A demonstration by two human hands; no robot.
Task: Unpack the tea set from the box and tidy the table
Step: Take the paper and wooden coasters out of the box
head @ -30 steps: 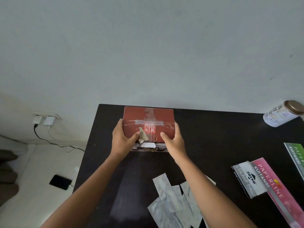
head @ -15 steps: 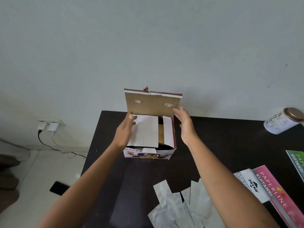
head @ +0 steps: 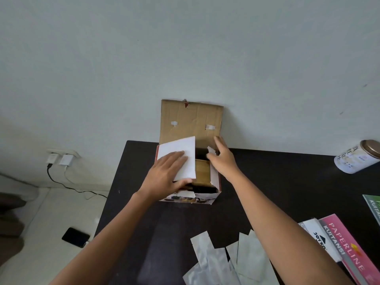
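I am opening the red cardboard box (head: 190, 194). My left hand (head: 164, 173) pinches its white inner flap (head: 178, 153); my right hand (head: 223, 159), fingers loose, folds back the other. Next, reaching inside calls for both flaps clear.

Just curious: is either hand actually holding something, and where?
The left hand grips the box's white inner flap at its near edge. The right hand touches the opposite flap; grip unclear.

Wall: plain pale grey-white wall (head: 185, 48), a few small marks at right.
Socket: wall outlet (head: 61, 158) low left, two plugs in, cables (head: 67, 187) trailing down.
Floor: light floor (head: 41, 233), dark phone (head: 75, 237) lying there.
Furniture: black table (head: 277, 182) against wall.
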